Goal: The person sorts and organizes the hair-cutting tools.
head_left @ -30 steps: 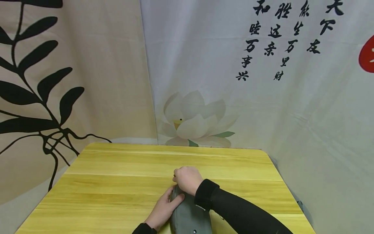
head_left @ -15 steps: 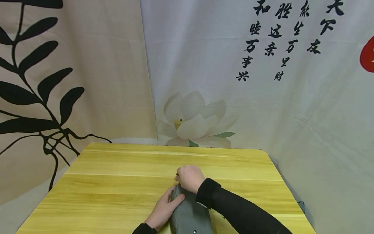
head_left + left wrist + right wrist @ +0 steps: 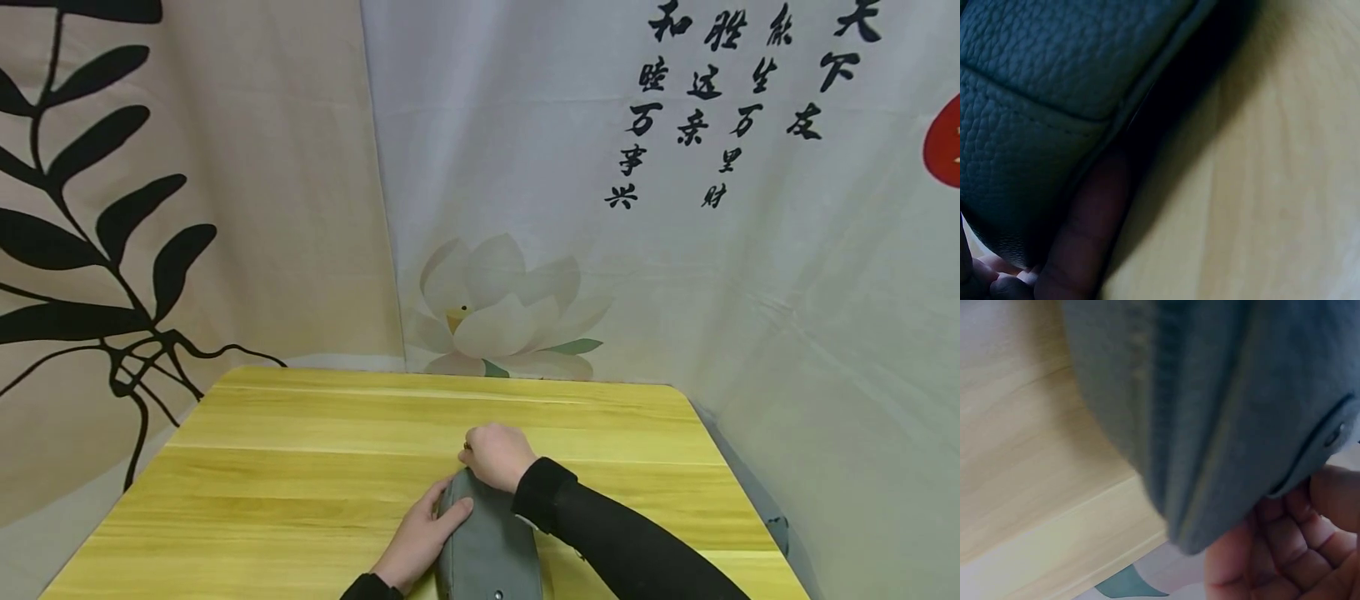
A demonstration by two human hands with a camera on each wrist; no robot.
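A grey pebbled leather bag [image 3: 492,546] rests on the table, its near end cut off by the bottom of the head view. My left hand [image 3: 416,533] grips its left side, thumb on top; in the left wrist view a finger [image 3: 1082,237] runs under the stitched edge. At the bag's far end is my right hand [image 3: 498,456], with curled fingers. Seen from the right wrist, those fingers close on the bag's end beside a rounded tab [image 3: 1319,444] with a metal stud. What exactly they pinch is hidden. Dark seam lines run along the bag.
The yellow wooden table [image 3: 300,483] has rounded far corners. Behind it hangs a pale cloth [image 3: 562,167] printed with a lotus, black characters and dark leaves. My black right sleeve [image 3: 622,533] crosses the right of the bag.
My right hand has shifted slightly to the right across the bag's far end, showing more of that end. The left hand keeps its place.
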